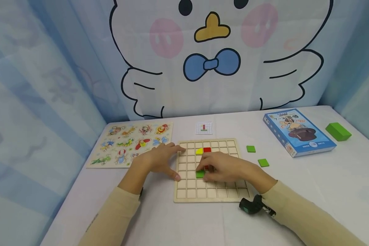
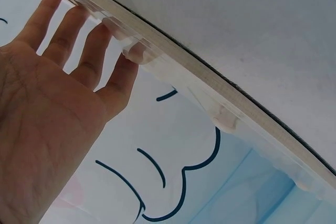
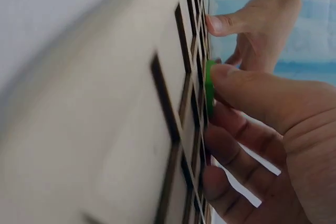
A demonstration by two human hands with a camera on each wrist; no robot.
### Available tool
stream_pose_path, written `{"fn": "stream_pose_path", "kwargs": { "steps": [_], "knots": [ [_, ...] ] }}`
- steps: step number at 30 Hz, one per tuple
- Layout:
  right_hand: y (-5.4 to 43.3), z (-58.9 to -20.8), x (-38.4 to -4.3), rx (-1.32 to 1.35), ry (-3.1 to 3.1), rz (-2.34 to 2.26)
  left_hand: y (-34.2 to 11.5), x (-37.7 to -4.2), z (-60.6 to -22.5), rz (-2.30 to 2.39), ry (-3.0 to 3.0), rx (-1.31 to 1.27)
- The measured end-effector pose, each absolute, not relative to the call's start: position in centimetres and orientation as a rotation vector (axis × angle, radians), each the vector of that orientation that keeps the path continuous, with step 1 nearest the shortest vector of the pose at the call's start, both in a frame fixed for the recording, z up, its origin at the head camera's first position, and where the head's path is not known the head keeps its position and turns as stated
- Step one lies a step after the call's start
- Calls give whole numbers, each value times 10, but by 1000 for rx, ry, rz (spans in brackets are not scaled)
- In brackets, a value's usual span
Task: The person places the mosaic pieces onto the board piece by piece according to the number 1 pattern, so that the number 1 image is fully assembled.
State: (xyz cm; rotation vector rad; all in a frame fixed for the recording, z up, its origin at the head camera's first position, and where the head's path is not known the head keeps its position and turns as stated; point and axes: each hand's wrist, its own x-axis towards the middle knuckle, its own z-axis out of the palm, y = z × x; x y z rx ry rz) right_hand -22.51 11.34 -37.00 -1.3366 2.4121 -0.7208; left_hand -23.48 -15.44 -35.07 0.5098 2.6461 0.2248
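Observation:
A wooden grid board (image 1: 190,193) lies on the table, divided into square cells. On it are a yellow tile (image 1: 199,151), a red tile (image 1: 207,149) and a green square tile (image 1: 200,174). My right hand (image 1: 222,167) pinches the green tile between thumb and fingers, low over its cell. Part of another red tile (image 1: 206,167) shows beneath that hand, which hides some of the middle cells. With thumb and fingers spread, my left hand (image 1: 160,160) rests at the board's left edge. In the right wrist view, the thumb sits against the green tile (image 3: 210,90).
Two loose green tiles (image 1: 250,149) lie right of the board. Behind it is a small pattern card (image 1: 204,128). An insect picture board (image 1: 110,153) lies at the left. A blue box (image 1: 299,131) and a green block (image 1: 338,131) stand at the back right.

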Motion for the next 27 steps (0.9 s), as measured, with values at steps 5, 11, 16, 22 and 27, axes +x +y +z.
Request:
{"fn": "stream_pose_path", "kwargs": {
  "steps": [5, 11, 16, 22, 27],
  "knots": [
    [118, -371, -226, -1381, 2368, -749, -155, -232, -353, 244, 2641, 507],
    [111, -376, -226, -1402, 2408, -758, -158, -229, -355, 237, 2645, 504],
    [109, -378, -225, -1322, 2467, -734, -158, -229, -357, 261, 2647, 521],
    [110, -377, -226, -1319, 2455, -756, -158, -233, -357, 232, 2655, 538],
    [111, -374, -228, -1317, 2465, -761, -157, -236, -353, 223, 2651, 545]
  ]
}}
